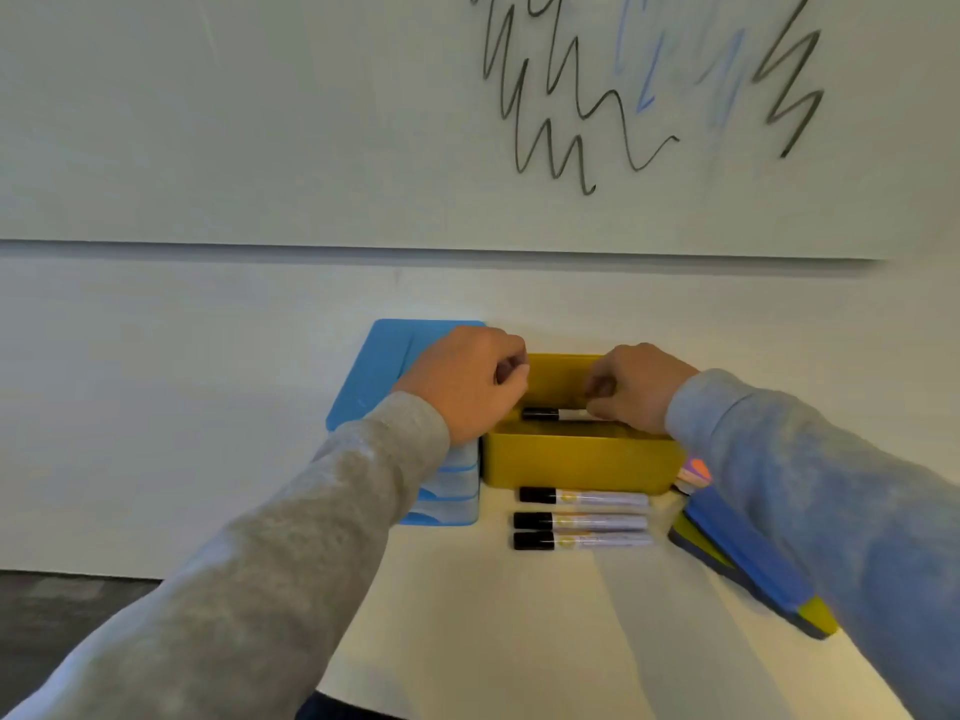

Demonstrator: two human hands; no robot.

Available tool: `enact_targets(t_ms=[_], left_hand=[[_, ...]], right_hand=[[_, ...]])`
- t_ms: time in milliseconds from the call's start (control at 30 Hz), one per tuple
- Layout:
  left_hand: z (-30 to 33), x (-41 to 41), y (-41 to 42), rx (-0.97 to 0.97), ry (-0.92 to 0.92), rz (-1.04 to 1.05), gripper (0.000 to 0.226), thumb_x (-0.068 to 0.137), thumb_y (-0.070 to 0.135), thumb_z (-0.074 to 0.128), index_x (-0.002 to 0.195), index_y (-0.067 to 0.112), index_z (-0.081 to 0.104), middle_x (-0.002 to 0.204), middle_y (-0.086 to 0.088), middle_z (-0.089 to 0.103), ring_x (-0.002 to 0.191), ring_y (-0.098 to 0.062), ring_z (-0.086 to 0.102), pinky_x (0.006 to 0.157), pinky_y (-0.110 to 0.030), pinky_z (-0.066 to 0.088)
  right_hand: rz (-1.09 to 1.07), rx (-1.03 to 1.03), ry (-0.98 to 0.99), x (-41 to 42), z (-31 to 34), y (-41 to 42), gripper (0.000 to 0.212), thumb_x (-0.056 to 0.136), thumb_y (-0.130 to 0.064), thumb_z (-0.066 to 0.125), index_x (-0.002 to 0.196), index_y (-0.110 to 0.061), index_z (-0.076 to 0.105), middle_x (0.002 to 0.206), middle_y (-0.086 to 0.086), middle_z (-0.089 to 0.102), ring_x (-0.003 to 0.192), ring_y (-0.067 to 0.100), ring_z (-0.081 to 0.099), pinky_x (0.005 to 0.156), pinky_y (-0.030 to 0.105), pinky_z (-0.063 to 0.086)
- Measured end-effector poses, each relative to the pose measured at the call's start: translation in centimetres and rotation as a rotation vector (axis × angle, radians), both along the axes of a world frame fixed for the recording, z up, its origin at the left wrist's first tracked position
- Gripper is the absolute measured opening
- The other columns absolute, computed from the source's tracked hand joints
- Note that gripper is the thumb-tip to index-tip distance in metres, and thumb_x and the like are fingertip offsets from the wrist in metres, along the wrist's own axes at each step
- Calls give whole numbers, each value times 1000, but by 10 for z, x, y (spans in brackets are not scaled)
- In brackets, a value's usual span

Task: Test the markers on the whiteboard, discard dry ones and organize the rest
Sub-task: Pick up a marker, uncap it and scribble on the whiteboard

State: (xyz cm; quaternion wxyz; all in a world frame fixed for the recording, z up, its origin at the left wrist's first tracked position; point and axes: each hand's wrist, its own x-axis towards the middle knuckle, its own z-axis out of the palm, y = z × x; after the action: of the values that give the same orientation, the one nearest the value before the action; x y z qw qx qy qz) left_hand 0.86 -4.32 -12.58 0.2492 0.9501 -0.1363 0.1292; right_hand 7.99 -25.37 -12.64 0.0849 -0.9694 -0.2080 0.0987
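- Two hands over yellow bin (582, 459): left hand (467, 379) curled at the left rim, contents, if any, hidden; right hand (631, 387) pinches the white barrel of a black-capped marker (556, 414) inside the bin.
- Three capped markers (584, 518) lie parallel on the table (519, 641), just before the bin.
- Whiteboard (260, 122) carries black and faint blue scribbles (597, 96).
- Judgement: testing well along; sorting unfinished.
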Motion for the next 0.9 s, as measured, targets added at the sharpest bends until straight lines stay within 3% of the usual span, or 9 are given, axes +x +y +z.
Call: enact_targets(t_ms=[67,200,367,500,600,767,900], left_hand=[[0,0,0,-6,7,9,17,97,29,52,90,22,67,81,8,62,75,-12,60,73,-39,57],[1,1,-1,-5,5,13,18,96,30,53,87,21,66,78,7,62,72,-12,59,71,-38,57],[-1,5,-1,8,-4,21,18,96,32,53,86,23,66,75,9,62,71,-10,59,69,-35,57],[-2,6,-3,7,7,18,18,96,33,53,86,25,66,75,10,63,71,-10,60,69,-34,57],[-2,6,-3,11,4,23,18,96,34,53,85,26,66,74,11,63,70,-9,60,68,-34,57],[-1,5,-3,5,-6,27,18,96,33,53,85,25,66,74,10,62,71,-9,59,70,-36,57],[-2,4,-2,4,-5,36,19,96,32,53,84,24,66,74,10,62,70,-10,60,70,-38,58]], right_hand=[[-6,-139,8,11,-10,9,32,93,-40,65,119,-23,66,114,3,67,102,26,63,91,38,53],[-11,-304,8,21,-28,24,21,96,-26,61,111,-14,66,111,5,68,95,27,64,78,32,50],[-11,-331,-83,16,-31,30,21,97,-16,58,116,-10,62,114,10,64,106,28,64,74,30,44],[3,-329,-94,20,-36,27,19,95,-15,60,114,-13,62,106,8,63,98,28,64,72,32,47],[50,-357,-89,24,-38,27,17,95,-11,61,112,-16,60,95,3,52,83,24,55,73,31,50],[96,-401,-77,26,-39,32,7,96,-17,62,97,-20,56,93,3,58,81,22,55,72,32,50],[104,-415,-29,26,-44,33,9,97,-22,62,90,-20,56,78,-2,53,79,21,58,76,33,54]])
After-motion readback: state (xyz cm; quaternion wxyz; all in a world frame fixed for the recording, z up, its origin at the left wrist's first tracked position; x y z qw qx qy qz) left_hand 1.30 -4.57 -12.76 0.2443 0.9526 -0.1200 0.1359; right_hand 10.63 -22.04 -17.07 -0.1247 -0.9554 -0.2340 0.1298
